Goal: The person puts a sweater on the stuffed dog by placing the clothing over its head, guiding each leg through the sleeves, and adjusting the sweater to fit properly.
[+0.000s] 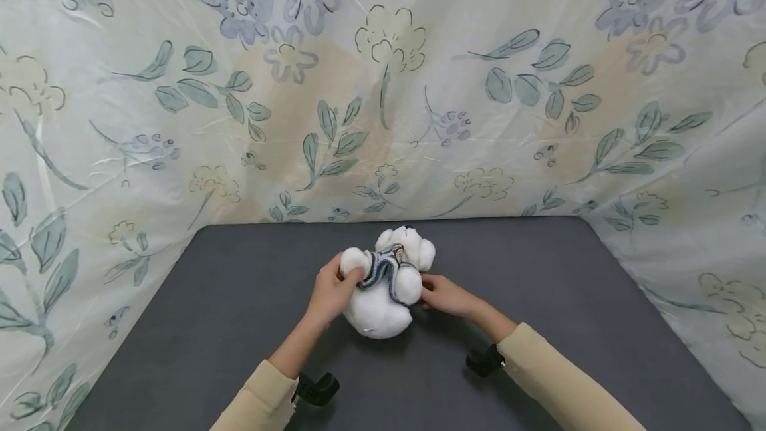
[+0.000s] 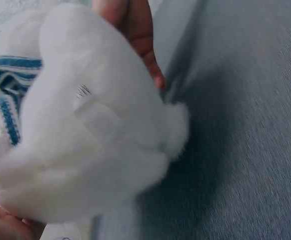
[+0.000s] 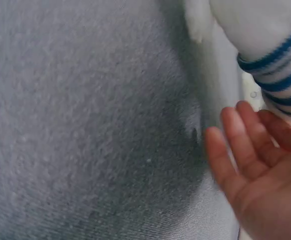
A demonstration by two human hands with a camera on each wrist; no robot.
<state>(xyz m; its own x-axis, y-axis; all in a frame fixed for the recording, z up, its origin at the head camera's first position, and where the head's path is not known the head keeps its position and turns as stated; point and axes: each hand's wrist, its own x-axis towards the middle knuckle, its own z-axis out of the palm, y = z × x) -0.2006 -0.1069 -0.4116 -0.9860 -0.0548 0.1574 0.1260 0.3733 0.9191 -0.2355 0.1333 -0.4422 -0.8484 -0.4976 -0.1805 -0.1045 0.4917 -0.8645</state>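
A white plush toy (image 1: 374,311), with round ears and a blue-and-white striped knit top, leans to the right over the dark table in the head view. My left hand (image 1: 330,291) grips its arm on the left side, thumb in front. On the other side, my right hand (image 1: 445,294) holds the other arm near the paw. The right wrist view shows that hand (image 3: 265,175) with several fingers loosely extended beside the striped sleeve (image 3: 285,75); its thumb is hidden. A pale tag (image 2: 100,122) shows on the plush body in the left wrist view.
The dark grey tabletop (image 1: 239,311) lies under the toy, which casts a shadow on it. A flower-printed cloth (image 1: 443,85) hangs behind and along both sides. Black straps with camera mounts (image 1: 317,389) sit below both wrists, by the beige sleeves (image 1: 562,378).
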